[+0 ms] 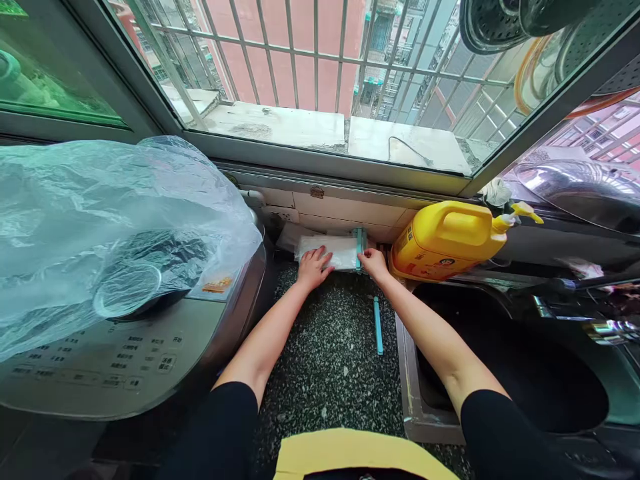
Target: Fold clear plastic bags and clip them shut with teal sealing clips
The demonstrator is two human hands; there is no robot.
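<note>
Left hand [313, 265] lies flat on a white packet [334, 251] at the back of the speckled counter [330, 360]; right hand [374, 262] pinches the teal clip [358, 247] on its end; a teal stick [378, 325] lies nearer; a yellow jug [445, 241] lies beside the sink [505, 373]; a plastic-covered cooker [120, 320] stands left.

Both arms fwd; L hand [313, 267] flat, R hand [374, 262] pinching (fingertips).

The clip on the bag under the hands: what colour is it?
Teal, like the loose stick lying on the counter. The clip shows best in the head view.
</note>
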